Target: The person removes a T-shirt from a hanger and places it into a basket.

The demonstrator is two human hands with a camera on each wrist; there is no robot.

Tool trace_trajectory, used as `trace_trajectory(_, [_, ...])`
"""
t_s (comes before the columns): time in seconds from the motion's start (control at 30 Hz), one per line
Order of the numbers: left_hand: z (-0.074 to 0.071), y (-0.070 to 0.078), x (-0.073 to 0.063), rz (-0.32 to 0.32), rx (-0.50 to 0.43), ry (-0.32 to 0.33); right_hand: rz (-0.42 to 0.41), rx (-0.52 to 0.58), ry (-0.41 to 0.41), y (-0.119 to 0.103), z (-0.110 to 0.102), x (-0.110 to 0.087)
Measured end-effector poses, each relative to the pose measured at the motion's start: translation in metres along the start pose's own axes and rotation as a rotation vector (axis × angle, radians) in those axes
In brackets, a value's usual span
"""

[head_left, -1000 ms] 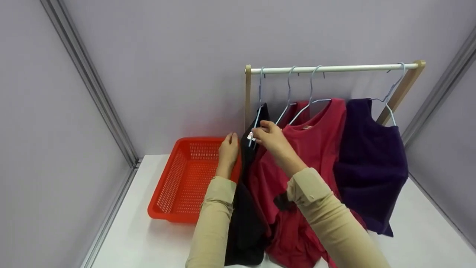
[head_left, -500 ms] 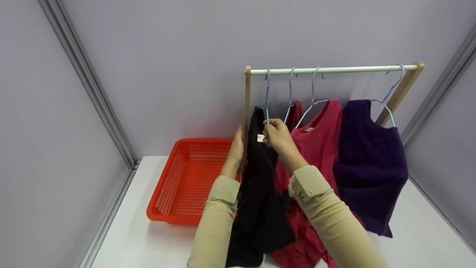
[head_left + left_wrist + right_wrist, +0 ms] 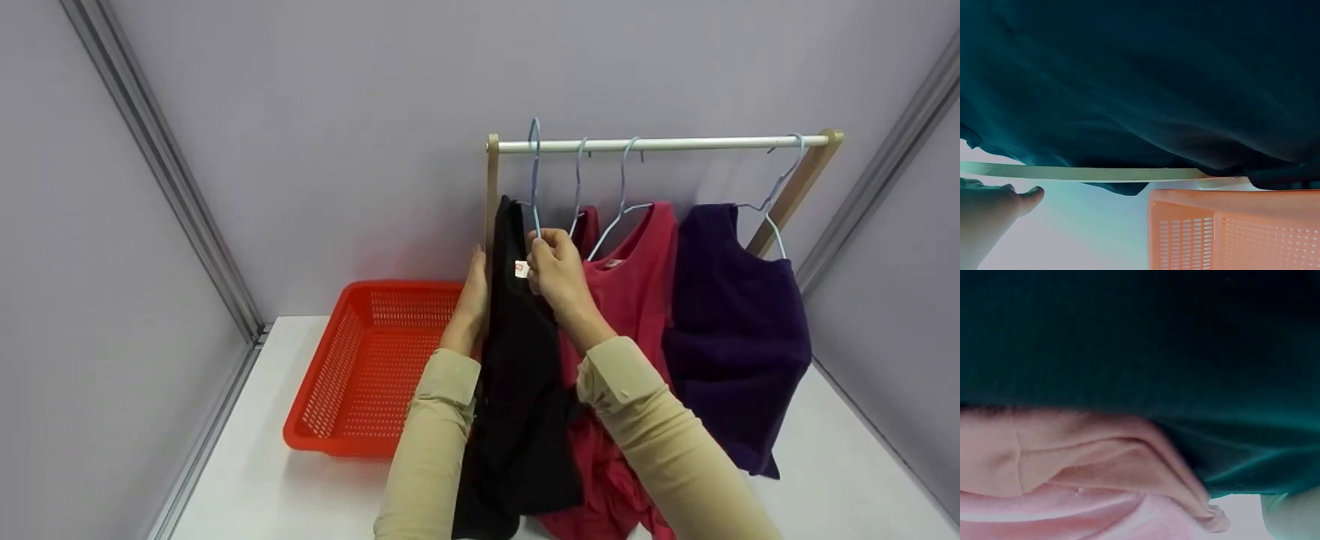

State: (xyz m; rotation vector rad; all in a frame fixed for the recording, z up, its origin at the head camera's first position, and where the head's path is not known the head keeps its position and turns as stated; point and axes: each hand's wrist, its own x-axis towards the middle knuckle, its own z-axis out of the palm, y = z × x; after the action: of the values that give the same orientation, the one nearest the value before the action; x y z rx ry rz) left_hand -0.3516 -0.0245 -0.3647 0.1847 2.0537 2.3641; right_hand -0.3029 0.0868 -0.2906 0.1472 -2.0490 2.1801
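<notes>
In the head view my right hand (image 3: pixel 561 281) pinches a light-blue wire hanger (image 3: pixel 535 172) below its neck. A black sleeveless top (image 3: pixel 525 375) with a white tag (image 3: pixel 522 269) hangs from that hanger. The hook's top stands above the white rail (image 3: pixel 690 143); whether it is fully off the rail I cannot tell. My left hand (image 3: pixel 471 300) lies with straight fingers against the rack's wooden post (image 3: pixel 491 187). In the left wrist view, part of the left hand (image 3: pixel 999 211) shows beside that post. Dark cloth (image 3: pixel 1129 343) fills most of the right wrist view.
An orange-red plastic basket (image 3: pixel 300 397) stands left of the rack on the white table (image 3: pixel 225 487). Right of the black top hang a dark red top (image 3: pixel 589 221), a pink-red top (image 3: pixel 637 285) and a purple one (image 3: pixel 739 352), all on hangers.
The right hand has raised the hanger, so its hook is higher above the rail. The black top has swung rightward and risen. The left hand has gone from the basket's rim to the post.
</notes>
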Motion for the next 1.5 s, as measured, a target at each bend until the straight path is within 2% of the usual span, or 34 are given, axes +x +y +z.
trace_trajectory(0.07, [0.001,0.0,0.001,0.013,-0.015,-0.009,-0.014,0.009,-0.002,-0.004,-0.002,-0.002])
trace_trajectory(0.27, [0.003,-0.003,0.003,0.085,-0.136,-0.113,-0.072,0.052,0.001,-0.016,-0.005,-0.009])
trace_trajectory(0.33, [0.004,-0.004,0.003,0.098,-0.128,-0.109,-0.089,0.072,-0.004,-0.021,-0.005,-0.013])
trace_trajectory(0.4, [0.004,-0.004,0.002,0.09,-0.103,-0.084,-0.104,0.088,-0.017,-0.026,-0.006,-0.017])
trace_trajectory(0.53, [0.005,-0.002,-0.003,-0.011,-0.08,-0.053,-0.145,0.099,-0.043,-0.034,-0.01,-0.027])
trace_trajectory(0.67, [0.005,-0.001,-0.006,-0.055,-0.068,-0.077,-0.17,0.115,-0.061,-0.038,-0.016,-0.04])
trace_trajectory(0.77, [0.005,-0.001,-0.004,-0.03,-0.031,-0.067,-0.159,0.132,-0.084,-0.035,-0.02,-0.05])
trace_trajectory(0.87, [0.005,0.0,-0.002,-0.018,0.034,-0.02,-0.145,0.139,-0.114,-0.03,-0.023,-0.06])
trace_trajectory(1.0, [0.005,0.001,-0.002,-0.046,0.082,0.018,-0.145,0.14,-0.14,-0.023,-0.027,-0.074])
trace_trajectory(1.17, [0.004,0.001,-0.003,-0.049,0.14,0.03,-0.143,0.128,-0.164,-0.015,-0.032,-0.094])
trace_trajectory(1.27, [0.002,0.002,-0.004,-0.013,0.119,0.019,-0.125,0.135,-0.184,-0.007,-0.036,-0.101])
trace_trajectory(1.4, [-0.001,0.004,-0.006,0.02,0.034,-0.014,-0.083,0.118,-0.206,0.004,-0.046,-0.105])
trace_trajectory(1.5, [-0.003,0.004,-0.009,0.008,0.007,-0.042,-0.038,0.118,-0.239,0.009,-0.055,-0.106])
